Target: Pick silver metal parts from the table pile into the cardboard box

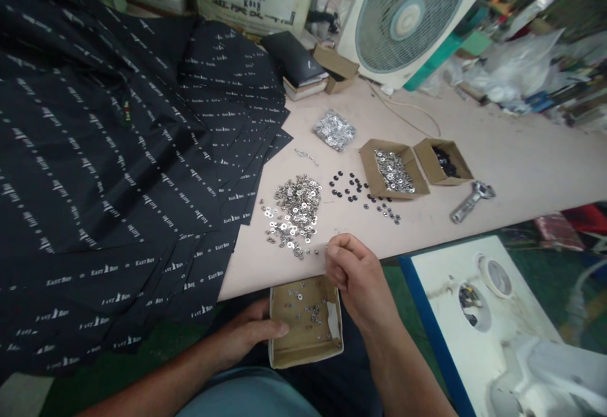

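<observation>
Black printed fabric sheets (142,202), lettered "East Boy", spread in overlapping layers ahead and to the left of the left hand (249,330), reaching to the table edge. That hand clasps the left wall of a shallow cardboard box (303,345), its thumb over the rim and the other fingers partly hidden outside. The box sits at the person's lap, between the two hands, just in front of the table edge; small metal fastener pieces (313,312) lie scattered over its floor.

Directly ahead of the box, on the pale tabletop (521,164), a loose heap of silver snap-fastener parts (301,205) lies ahead and to the left of the right hand (355,271), its nearest pieces just beside the fingertips. Beyond the heap is a clear bag of silver parts (334,129).

The right hand is held above the box's far right corner, by the table edge, fingers curled and thumb pressed to forefinger; whether a piece is pinched there is too small to tell. Ahead of it lie loose dark discs (347,191). Farther ahead and rightward stand an open carton of silver rings (370,164), a smaller carton of dark pieces (455,181) and a metal hand tool (467,207). A white sewing machine (545,366) stands well to the right of that hand.
</observation>
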Tool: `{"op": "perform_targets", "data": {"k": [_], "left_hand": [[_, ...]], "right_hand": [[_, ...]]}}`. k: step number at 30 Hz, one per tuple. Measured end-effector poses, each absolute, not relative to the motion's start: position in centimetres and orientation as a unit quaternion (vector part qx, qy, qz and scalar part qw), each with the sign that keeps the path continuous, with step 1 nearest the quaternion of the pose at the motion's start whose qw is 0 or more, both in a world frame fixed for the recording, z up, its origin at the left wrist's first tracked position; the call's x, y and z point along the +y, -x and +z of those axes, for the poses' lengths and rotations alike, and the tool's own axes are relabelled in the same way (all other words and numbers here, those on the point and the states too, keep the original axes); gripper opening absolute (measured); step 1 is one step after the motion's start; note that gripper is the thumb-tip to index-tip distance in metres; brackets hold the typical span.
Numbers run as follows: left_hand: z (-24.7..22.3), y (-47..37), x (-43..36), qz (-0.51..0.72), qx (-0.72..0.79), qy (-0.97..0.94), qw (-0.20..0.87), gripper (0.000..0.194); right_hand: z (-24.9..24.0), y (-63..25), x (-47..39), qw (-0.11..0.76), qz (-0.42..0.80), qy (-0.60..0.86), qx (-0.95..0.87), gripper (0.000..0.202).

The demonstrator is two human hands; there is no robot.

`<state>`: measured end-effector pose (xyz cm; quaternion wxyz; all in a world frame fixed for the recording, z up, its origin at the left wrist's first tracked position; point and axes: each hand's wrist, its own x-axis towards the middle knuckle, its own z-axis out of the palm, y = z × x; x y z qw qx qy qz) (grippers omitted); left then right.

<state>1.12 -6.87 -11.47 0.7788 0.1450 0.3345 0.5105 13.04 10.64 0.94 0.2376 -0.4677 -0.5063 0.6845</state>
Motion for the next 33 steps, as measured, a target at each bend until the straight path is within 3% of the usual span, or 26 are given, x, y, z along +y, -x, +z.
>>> {"op": "perform_targets", "data": {"k": [5,14,17,21,24,29,33], "left_hand": [[-11.3,-1.0,-6.8,0.506,0.345,-0.138,0.779,0.054],[-11.2,-1.0,-6.8,0.515,0.340,-0.144,0.774,0.053],[-11.3,-1.1,-7.0,0.515,0.337,-0.145,0.775,0.053],[-11.2,-1.1,-6.9,0.515,0.335,-0.140,0.776,0.054],[-11.0,-1.1,-6.7,0.510,0.334,-0.141,0.780,0.055],[-11.0,-0.9,-6.8,0.511,0.335,-0.137,0.780,0.056],[-11.2,-0.9,-6.9,0.520,0.331,-0.137,0.776,0.056]], "right_hand": [[1.1,-12.8,10.5,0.251,0.787,0.427,-0.368,0.018],[1.2,-12.9,10.4,0.280,0.807,0.421,-0.306,0.020],[1.4,-12.6,10.3,0.256,0.721,0.465,-0.446,0.016],[1.3,-11.7,9.7,0.180,0.435,0.476,-0.742,0.011],[0.7,-11.1,9.4,0.156,0.306,0.450,-0.825,0.007],[0.0,-10.8,9.5,0.124,0.275,0.447,-0.842,0.009],[0.6,-10.9,9.8,0.134,0.358,0.479,-0.790,0.014]]}}
